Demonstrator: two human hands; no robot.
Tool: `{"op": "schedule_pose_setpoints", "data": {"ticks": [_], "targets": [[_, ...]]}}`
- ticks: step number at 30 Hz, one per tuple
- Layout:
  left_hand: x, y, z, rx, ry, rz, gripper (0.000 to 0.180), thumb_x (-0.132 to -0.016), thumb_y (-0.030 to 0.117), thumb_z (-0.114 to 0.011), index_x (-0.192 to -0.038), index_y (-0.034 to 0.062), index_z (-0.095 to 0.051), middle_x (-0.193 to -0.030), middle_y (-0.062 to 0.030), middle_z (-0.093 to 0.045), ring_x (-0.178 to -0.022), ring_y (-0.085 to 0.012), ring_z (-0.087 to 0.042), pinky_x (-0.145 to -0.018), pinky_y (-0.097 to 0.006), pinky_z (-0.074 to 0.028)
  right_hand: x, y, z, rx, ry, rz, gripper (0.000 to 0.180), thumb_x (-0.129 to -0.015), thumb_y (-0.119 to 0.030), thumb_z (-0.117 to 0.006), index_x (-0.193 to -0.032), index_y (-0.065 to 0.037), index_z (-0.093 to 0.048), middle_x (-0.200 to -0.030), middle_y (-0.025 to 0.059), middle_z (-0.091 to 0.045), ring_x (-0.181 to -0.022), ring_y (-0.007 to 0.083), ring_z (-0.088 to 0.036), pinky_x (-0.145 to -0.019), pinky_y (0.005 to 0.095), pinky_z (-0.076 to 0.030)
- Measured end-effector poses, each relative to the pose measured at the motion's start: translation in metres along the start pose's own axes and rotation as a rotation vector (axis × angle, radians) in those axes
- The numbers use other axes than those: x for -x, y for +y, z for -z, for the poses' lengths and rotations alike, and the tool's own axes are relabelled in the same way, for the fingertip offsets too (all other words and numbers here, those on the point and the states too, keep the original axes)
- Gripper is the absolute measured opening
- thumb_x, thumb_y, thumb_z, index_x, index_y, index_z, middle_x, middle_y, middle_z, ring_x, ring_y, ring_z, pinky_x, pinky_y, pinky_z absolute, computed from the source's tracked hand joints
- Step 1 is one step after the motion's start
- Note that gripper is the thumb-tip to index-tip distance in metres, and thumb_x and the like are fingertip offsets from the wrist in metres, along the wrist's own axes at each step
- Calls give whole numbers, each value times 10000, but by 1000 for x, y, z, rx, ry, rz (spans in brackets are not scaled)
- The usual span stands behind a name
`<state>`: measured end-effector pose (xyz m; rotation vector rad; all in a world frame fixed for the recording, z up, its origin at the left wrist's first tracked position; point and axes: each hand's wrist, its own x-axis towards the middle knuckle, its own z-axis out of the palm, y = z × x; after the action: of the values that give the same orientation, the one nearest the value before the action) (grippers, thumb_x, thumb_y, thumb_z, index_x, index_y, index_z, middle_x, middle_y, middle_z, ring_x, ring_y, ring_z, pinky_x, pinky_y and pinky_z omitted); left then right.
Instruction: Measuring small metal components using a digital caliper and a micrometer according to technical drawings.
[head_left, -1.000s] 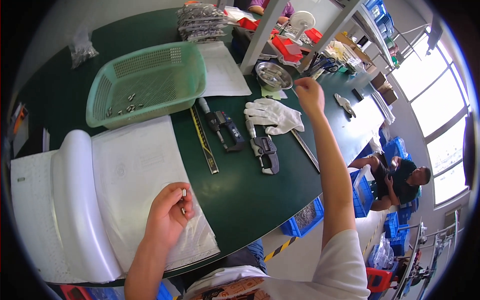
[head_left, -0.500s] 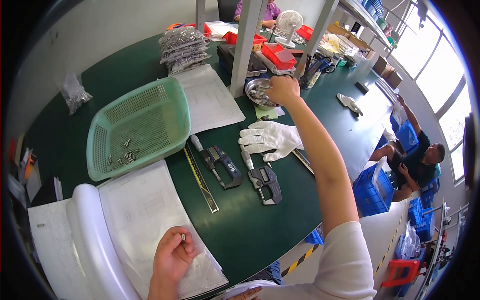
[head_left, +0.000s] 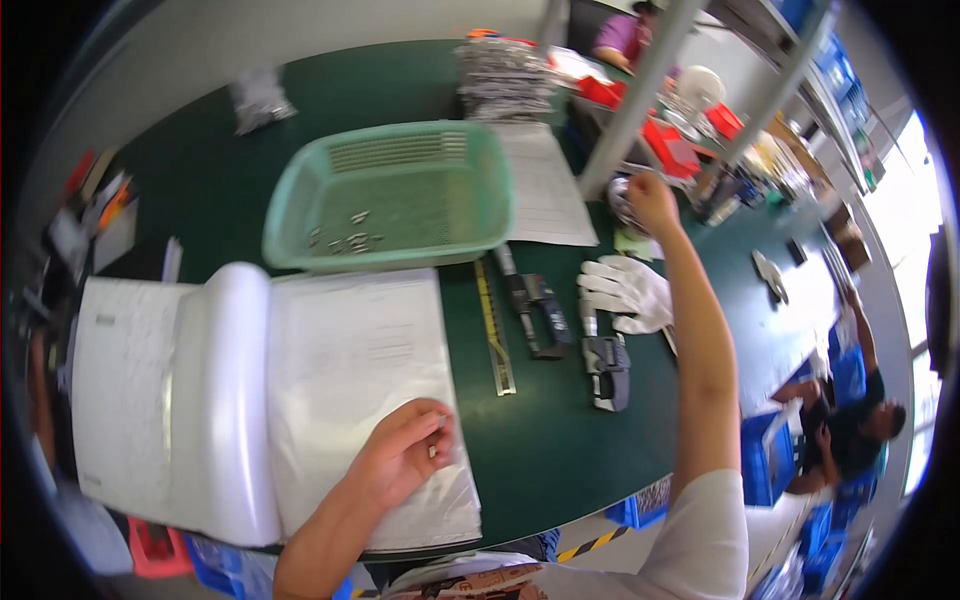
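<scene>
workshop | green bench (head_left: 560,450) | calipers (head_left: 535,310) | steel ruler (head_left: 494,330) | blue parts bins (head_left: 765,455) | shelving (head_left: 790,90)

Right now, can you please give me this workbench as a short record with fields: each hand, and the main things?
left hand: rests on open binder, small metal part at fingertips
right hand: stretched far, at round metal dish by post
basket: green, few small metal parts inside
tools: ruler, two digital calipers
glove: white, beside calipers
table: dark green
</scene>
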<state>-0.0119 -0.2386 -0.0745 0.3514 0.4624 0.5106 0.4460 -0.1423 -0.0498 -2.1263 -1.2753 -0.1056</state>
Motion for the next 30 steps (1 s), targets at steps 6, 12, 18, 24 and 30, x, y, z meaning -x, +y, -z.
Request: {"op": "schedule_pose_setpoints", "data": {"ticks": [6, 12, 18, 24, 30], "targets": [[2, 6, 2, 45, -72, -149, 160, -848, 161, -481, -948, 37, -490, -822, -40, -518, -688, -115, -489, -594, -241, -407, 68, -109, 33, -862, 14, 193, 138, -866, -111, -418, -859, -18, -520, -696, 18, -491, -621, 68, -465, -574, 193, -383], [0, 5, -1, 62, -73, -189, 211, -852, 150, -477, -1015, 18, -489, -813, -25, -493, -685, -98, -474, -599, -233, -400, 210, -203, 36, -543, -228, 766, 181, -638, 71, -565, -791, -23, -584, -737, 97, -559, -662, 229, -534, -585, 283, -424], [-4, -1, -4, 35, -55, -173, 197, -844, 132, -490, -1004, 18, -495, -814, -30, -498, -686, -99, -472, -602, -229, -398, 250, -193, 9, -587, -37, 756, 209, -561, 19, -660, -742, -67, -602, -698, 46, -549, -590, 186, -517, -494, 270, -392], [-2, -4, -3, -51, -28, -196, 160, -828, 114, -522, -952, 12, -526, -796, -35, -527, -674, -88, -477, -599, -214, -405, 257, -189, 2, -533, 36, 766, 199, -551, -11, -677, -722, -79, -603, -637, 26, -487, -542, 179, -467, -467, 271, -363], [-2, -6, -5, -121, 26, -218, 164, -823, 117, -541, -945, 7, -541, -783, -29, -537, -669, -72, -478, -597, -198, -406, 257, -186, 2, -532, 25, 771, 197, -545, -25, -679, -717, -81, -600, -640, 28, -493, -544, 181, -470, -469, 272, -369]]}}
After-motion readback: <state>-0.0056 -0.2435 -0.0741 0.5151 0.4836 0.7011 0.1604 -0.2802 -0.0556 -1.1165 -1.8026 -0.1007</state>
